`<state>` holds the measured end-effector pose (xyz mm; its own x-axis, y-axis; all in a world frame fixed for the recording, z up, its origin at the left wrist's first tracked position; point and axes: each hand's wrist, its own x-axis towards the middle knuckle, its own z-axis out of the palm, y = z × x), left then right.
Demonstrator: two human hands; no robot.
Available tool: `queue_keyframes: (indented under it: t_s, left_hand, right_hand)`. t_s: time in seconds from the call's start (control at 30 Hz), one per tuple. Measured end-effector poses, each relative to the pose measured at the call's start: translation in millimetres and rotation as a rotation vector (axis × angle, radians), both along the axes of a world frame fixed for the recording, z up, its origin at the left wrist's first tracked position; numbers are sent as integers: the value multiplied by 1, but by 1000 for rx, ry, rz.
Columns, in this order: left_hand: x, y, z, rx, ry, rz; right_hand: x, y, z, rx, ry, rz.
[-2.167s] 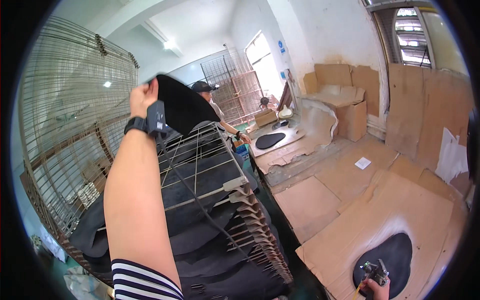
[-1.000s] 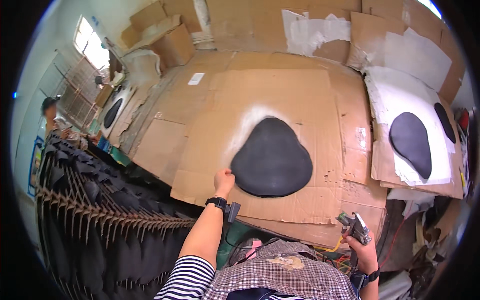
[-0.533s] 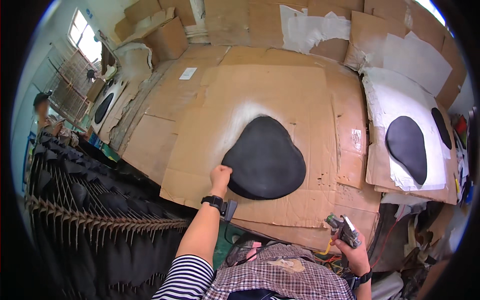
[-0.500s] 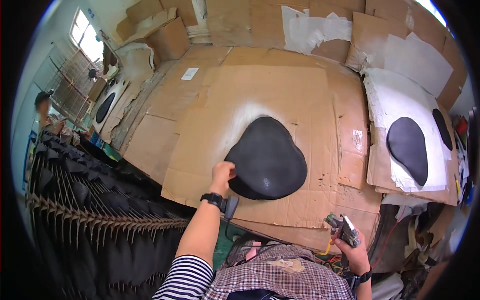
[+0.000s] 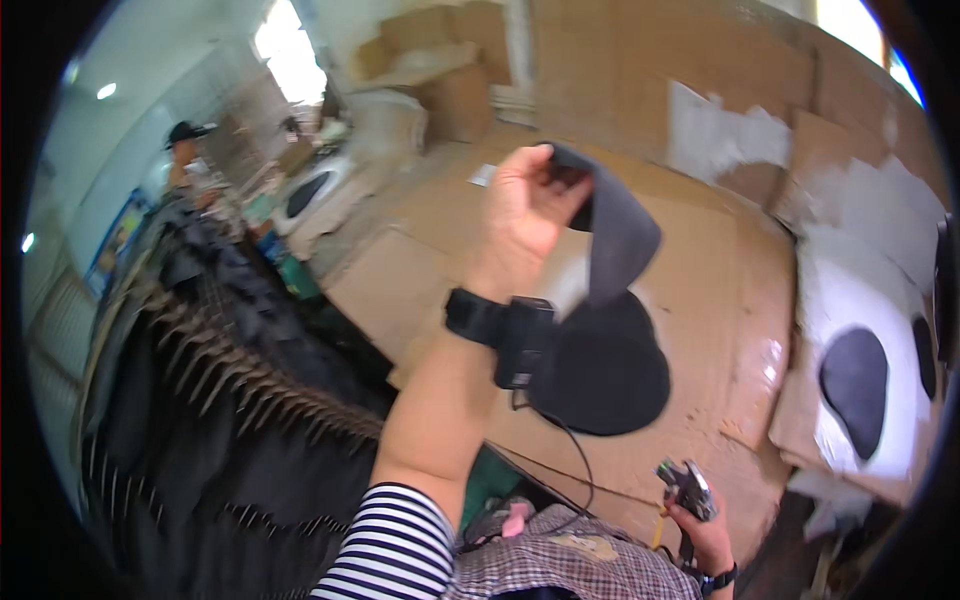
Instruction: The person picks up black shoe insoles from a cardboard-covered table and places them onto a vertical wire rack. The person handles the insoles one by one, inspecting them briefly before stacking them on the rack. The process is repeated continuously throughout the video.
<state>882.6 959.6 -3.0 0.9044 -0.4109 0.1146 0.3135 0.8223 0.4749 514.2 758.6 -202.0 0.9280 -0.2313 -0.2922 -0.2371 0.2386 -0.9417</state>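
My left hand is raised, its fingers closed on the edge of a thin, flexible black sheet, which curls and shows a greyer face. Below it, a rounded black piece lies on the cardboard-covered table. The sheet's lower end meets this piece; I cannot tell whether they are one piece or two. At the table's near edge, my right hand grips a small metal spray gun with a yellow hose below it.
On a white-papered board at right lie black cut pieces. Racks of metal spikes hung with black sheets fill the left. Beyond them is another person in a dark cap. A cardboard box stands at the back.
My left hand has gone from the black piece's left edge up and away, lifting black sheet with it. The view has turned left. My right hand still holds the spray gun.
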Motion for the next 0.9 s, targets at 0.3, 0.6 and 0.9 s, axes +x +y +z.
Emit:
queue_keyframes:
  t_s: [0.3,0.6,0.9]
  left_hand:
    - [-19,148,162,84,-259,503]
    - [-195,400,267,247,-534,1239]
    - [-320,507,195,992,119,1829]
  right_hand:
    - [43,26,6,-30,104,358]
    - [116,90,11,37,-123,654]
    - [158,145,17,-15,-175,979]
